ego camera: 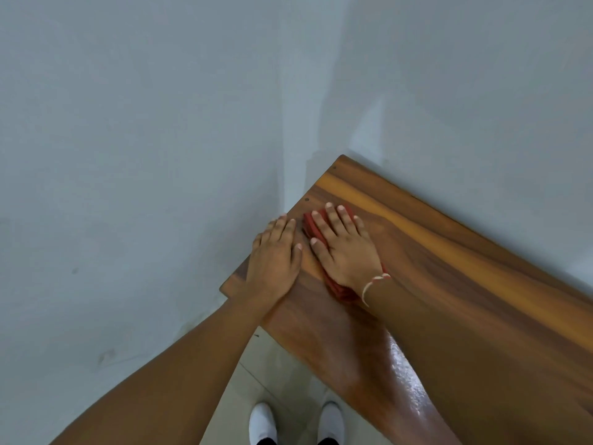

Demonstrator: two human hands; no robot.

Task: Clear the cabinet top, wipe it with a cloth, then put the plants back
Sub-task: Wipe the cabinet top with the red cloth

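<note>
A brown wooden cabinet top runs from the room corner toward the right. My right hand lies flat with straight fingers on a folded red cloth, pressing it onto the wood near the left end. The cloth also shows under my wrist. My left hand rests flat on the left edge of the cabinet top, fingers straight, just beside the cloth. No plants are in view.
Pale grey walls meet in a corner right behind the cabinet's left end. Below, a light tiled floor shows with my two white shoes. The near part of the wood has a glossy sheen.
</note>
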